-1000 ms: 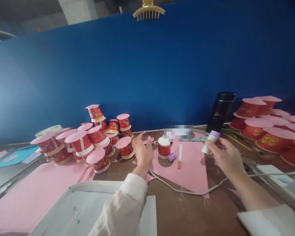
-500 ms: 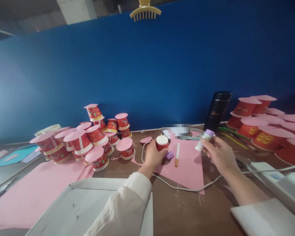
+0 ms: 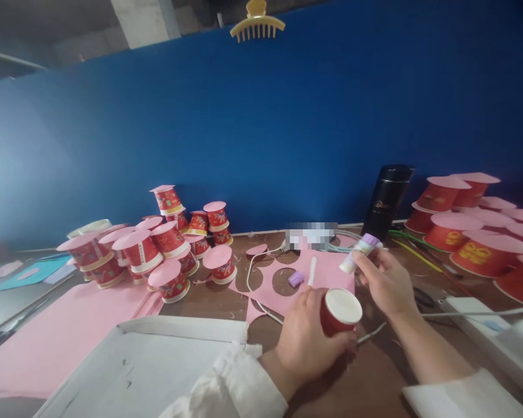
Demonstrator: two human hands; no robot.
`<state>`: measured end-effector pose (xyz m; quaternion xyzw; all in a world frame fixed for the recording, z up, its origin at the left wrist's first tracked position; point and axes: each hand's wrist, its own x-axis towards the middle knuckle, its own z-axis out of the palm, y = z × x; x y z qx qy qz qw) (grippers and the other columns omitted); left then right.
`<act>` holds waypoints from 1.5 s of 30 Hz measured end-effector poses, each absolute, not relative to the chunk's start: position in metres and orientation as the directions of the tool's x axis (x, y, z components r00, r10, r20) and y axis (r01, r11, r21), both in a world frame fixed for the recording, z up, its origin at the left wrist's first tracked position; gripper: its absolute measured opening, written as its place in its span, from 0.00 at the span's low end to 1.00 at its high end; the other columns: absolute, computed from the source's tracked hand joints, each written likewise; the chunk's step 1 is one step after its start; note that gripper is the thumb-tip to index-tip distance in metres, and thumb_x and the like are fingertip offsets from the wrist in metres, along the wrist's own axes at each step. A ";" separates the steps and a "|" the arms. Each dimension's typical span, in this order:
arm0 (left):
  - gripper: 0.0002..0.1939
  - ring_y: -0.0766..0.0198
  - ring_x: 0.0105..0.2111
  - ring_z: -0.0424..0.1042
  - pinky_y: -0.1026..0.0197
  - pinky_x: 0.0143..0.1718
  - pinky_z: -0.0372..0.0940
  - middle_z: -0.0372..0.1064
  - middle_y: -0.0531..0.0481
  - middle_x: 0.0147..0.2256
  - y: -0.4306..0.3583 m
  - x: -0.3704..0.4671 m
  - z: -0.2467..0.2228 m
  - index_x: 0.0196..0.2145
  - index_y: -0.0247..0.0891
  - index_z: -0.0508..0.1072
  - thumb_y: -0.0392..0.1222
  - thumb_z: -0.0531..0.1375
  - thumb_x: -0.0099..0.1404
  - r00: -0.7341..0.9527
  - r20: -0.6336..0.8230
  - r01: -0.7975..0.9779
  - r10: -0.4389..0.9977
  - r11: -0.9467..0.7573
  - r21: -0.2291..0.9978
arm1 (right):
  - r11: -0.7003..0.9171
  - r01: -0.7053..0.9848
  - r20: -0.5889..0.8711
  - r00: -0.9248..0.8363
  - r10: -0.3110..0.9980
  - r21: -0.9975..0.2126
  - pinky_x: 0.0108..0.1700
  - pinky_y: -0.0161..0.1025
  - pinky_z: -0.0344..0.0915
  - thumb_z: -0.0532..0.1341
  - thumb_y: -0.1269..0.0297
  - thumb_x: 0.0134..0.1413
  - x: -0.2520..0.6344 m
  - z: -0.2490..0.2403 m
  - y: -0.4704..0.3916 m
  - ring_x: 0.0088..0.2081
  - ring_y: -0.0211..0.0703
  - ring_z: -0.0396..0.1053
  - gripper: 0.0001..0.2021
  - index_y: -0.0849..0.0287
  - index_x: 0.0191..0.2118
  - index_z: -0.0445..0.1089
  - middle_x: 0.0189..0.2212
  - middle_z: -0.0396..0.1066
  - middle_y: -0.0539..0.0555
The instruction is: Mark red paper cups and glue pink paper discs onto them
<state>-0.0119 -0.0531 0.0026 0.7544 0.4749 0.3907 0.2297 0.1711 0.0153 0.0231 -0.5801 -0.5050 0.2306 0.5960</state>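
We note a logo (image 3: pixel 380 204) on the black flask (image 3: pixel 389 191) and gold lettering (image 3: pixel 471 250) on the red cups at far right (image 3: pixel 457 234); we cannot read either. A blue partition (image 3: pixel 287 128) bounds the far side of the bench (image 3: pixel 370 377); a white box (image 3: pixel 178 371) lies beside the left sleeve (image 3: pixel 235 386). We find the left hand (image 3: pixel 303 339) wrapped around one red cup (image 3: pixel 343 306), white end up, before the pink sheet (image 3: pixel 331 273). The right hand (image 3: pixel 390 281) has its fingers pinching a purple-and-white tube (image 3: pixel 357 253), apart from that cup.
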 end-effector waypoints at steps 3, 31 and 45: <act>0.34 0.45 0.49 0.71 0.42 0.52 0.67 0.73 0.43 0.47 -0.047 -0.013 -0.009 0.53 0.40 0.68 0.44 0.72 0.48 0.231 0.393 0.568 0.890 -0.451 0.689 | 0.200 0.124 0.232 0.367 0.901 -0.972 0.23 0.36 0.57 0.66 0.45 0.48 0.169 0.020 0.017 0.21 0.36 0.61 0.19 0.56 0.36 0.75 0.23 0.70 0.48; 0.13 0.56 0.43 0.70 0.49 0.45 0.66 0.71 0.45 0.42 -0.040 -0.032 0.011 0.49 0.41 0.66 0.40 0.60 0.67 0.033 0.800 0.350 0.599 -0.757 0.552 | 0.252 0.002 0.250 -0.119 0.961 -0.968 0.38 0.38 0.74 0.73 0.58 0.43 0.143 0.049 -0.027 0.38 0.45 0.75 0.24 0.50 0.49 0.75 0.44 0.76 0.56; 0.16 0.54 0.45 0.69 0.47 0.49 0.65 0.70 0.44 0.43 -0.044 -0.030 0.007 0.51 0.39 0.65 0.35 0.59 0.66 0.040 0.829 0.373 0.558 -0.778 0.506 | 0.440 0.100 0.438 -0.050 0.898 -0.892 0.33 0.34 0.68 0.73 0.48 0.40 0.158 0.057 -0.020 0.33 0.42 0.69 0.16 0.54 0.30 0.76 0.29 0.70 0.53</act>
